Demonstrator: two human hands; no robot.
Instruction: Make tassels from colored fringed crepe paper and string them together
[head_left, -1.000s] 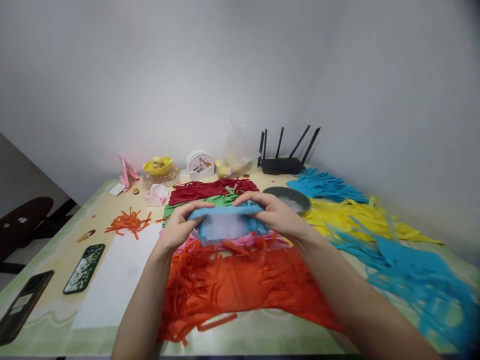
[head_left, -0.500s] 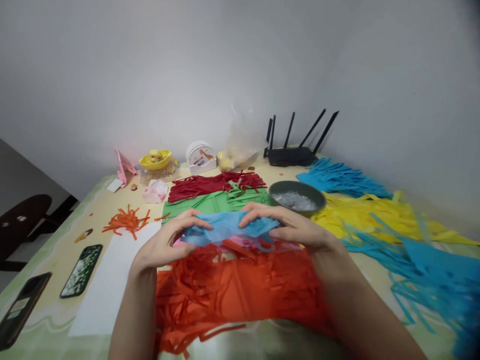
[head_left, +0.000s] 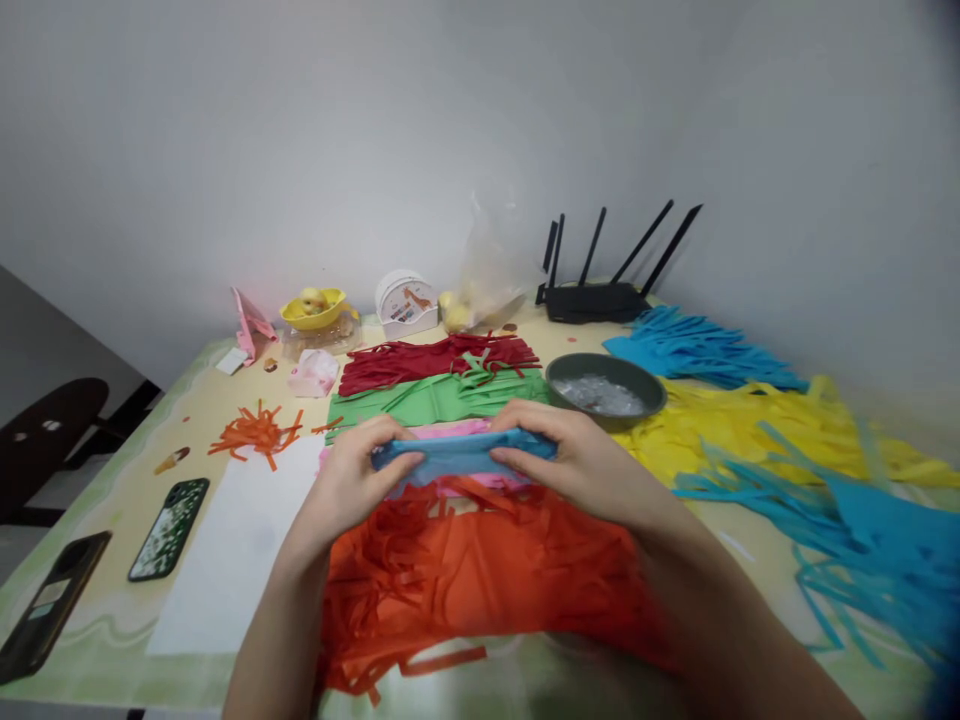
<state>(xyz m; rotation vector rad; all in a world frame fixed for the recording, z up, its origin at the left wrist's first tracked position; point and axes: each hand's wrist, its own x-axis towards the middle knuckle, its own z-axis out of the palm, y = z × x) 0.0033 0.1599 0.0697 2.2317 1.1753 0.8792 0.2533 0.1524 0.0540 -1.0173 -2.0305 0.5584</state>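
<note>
Both hands grip a folded piece of thin light-blue fabric or paper (head_left: pixel 454 455), stretched between them above the table. My left hand (head_left: pixel 365 470) pinches its left end, thumb toward me. My right hand (head_left: pixel 559 450) pinches the right end the same way. Just beneath lies a pink sheet (head_left: pixel 450 431), mostly covered. Nearer to me spreads an orange fringed sheet (head_left: pixel 480 570), its sides cut into strips. Behind the hands are a green fringed sheet (head_left: pixel 420 399) and a dark red fringed one (head_left: pixel 427 362).
On the right are a grey bowl (head_left: pixel 652 395) with clear plastic, yellow fringed sheets (head_left: pixel 742 435) and blue fringed pieces (head_left: pixel 892 520). A black router (head_left: pixel 596 301) stands by the wall. Leftward lie white paper (head_left: pixel 232 550), two phones (head_left: pixel 169 530) and orange strips (head_left: pixel 255 437).
The light-blue piece has become narrower and flatter, its front edge folded or rolled between my thumbs and fingers. Both hands stay on its ends. The view has shifted slightly.
</note>
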